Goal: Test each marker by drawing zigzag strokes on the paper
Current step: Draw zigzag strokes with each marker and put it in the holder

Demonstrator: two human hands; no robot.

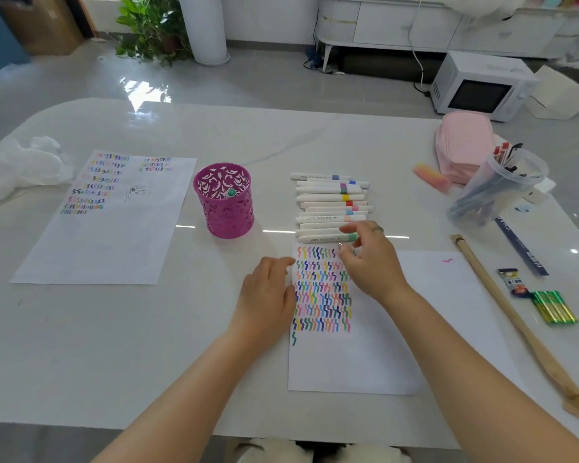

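Glossy white marble-look surface (pixel 147 329) fills the view, with a white microwave (pixel 478 86) sitting on the grey floor beyond its far right edge and a leafy plant (pixel 151 26) far left. Right in front of the person lies the paper (pixel 381 345), its left part packed with rows of coloured zigzag strokes (pixel 321 289). Just past the paper's far edge, a row of white markers (pixel 330 205) lies side by side, coloured bands showing near their right ends. The right hand (pixel 370 262) reaches over the top of the paper, fingers curled and pinching the green-capped marker (pixel 328 238), the nearest one in the row, at its cap end; that marker lies flat, touching the paper's far edge. The left hand (pixel 268 295) rests palm down on the surface at the paper's left edge, fingers loosely bent, gripping nothing. To the left, a magenta cut-out pen holder (pixel 224 200) stands upright with one green-tipped marker inside. Further left lies a second sheet (pixel 114 235) already marked with strokes, and crumpled white plastic (pixel 17 168) beyond it. On the right, a pink pencil case (pixel 463 145) sits far back, a clear tub of pens (pixel 495 188) just beside it, and a long wooden stick (pixel 515 322) runs toward the near edge, with a green pack (pixel 554 307) just beside it.
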